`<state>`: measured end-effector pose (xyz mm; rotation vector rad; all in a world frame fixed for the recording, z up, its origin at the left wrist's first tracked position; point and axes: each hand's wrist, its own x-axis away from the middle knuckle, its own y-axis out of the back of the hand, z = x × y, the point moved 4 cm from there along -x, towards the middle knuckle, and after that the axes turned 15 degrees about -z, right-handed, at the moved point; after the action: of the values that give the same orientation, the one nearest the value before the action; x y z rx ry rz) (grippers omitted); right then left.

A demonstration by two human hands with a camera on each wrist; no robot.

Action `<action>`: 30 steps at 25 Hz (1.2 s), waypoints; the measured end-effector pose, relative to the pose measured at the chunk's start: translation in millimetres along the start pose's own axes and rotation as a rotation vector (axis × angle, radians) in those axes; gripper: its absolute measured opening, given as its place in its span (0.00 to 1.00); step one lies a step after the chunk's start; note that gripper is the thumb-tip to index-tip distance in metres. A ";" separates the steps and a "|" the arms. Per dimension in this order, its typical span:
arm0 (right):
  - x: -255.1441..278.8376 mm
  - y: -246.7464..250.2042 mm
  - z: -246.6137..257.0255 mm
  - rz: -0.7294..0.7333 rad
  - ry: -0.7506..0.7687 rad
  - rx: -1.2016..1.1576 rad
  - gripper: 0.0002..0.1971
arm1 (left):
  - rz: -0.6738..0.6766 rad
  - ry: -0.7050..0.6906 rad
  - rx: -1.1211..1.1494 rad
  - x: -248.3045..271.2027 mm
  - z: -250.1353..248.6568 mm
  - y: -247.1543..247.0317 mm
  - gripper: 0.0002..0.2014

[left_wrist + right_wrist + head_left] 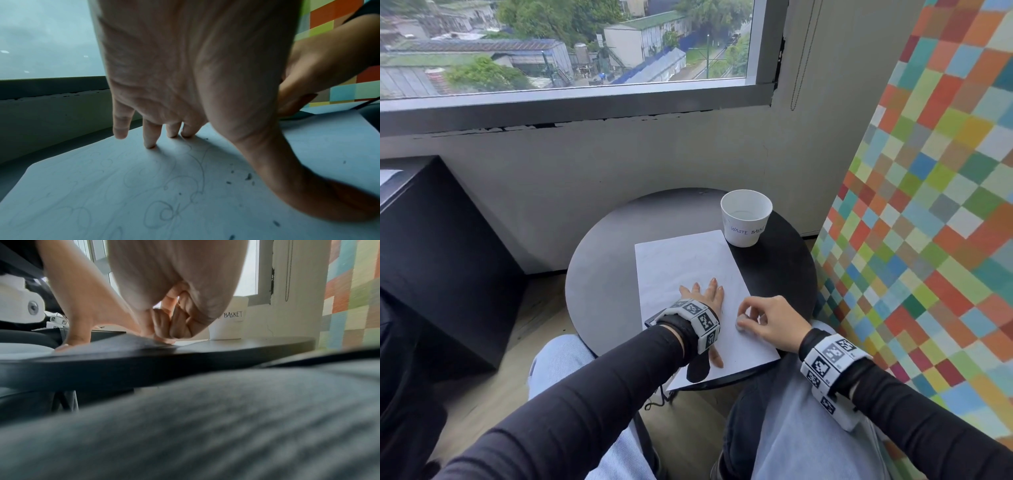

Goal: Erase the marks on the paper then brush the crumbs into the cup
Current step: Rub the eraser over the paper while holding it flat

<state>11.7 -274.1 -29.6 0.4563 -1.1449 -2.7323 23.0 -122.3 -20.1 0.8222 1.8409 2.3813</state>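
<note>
Jeans-covered knees (784,428) fill the near edge of the head view, tucked under a round black table (602,274). Left hand (702,298) lies flat on the paper (681,260), fingers spread, fingertips (149,144) pressing the sheet down; thumb stretched back toward 6 o'clock. Right hand (767,322) at 4 o'clock of the left, fingers curled, pinching a small pale eraser (741,324) against the sheet near its 5 o'clock corner. The right wrist view is too blurred to show the eraser itself.

Pencil marks (164,186), faint loops and swirls, cover most of the sheet under and beyond the left palm, so erasing looks far from done. Dark crumbs (247,177) are scattered beside the left thumb. White paper cup (745,217) labelled WASTE BASKET stands upright at 1 o'clock of the sheet, touching or just past its far corner, mouth clear.

To do this step well: keep the left hand pinning the paper close to the rubbed patch so it doesn't buckle or tear; short strokes away from the pinning hand; work from the near corner toward 12 o'clock. The near corner overhangs the table edge, so go light there. Avoid flicking crumbs off the table, since they need to stay on the sheet for brushing toward the cup.
</note>
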 end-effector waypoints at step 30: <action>-7.6 2.4 -8.2 0.002 0.008 -0.001 0.04 | 0.026 0.011 0.033 -3.2 -0.4 -5.2 0.74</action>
<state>21.6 -279.3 -31.7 0.4654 -1.1408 -2.7270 24.0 -122.1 -26.1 0.8431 1.8903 2.3814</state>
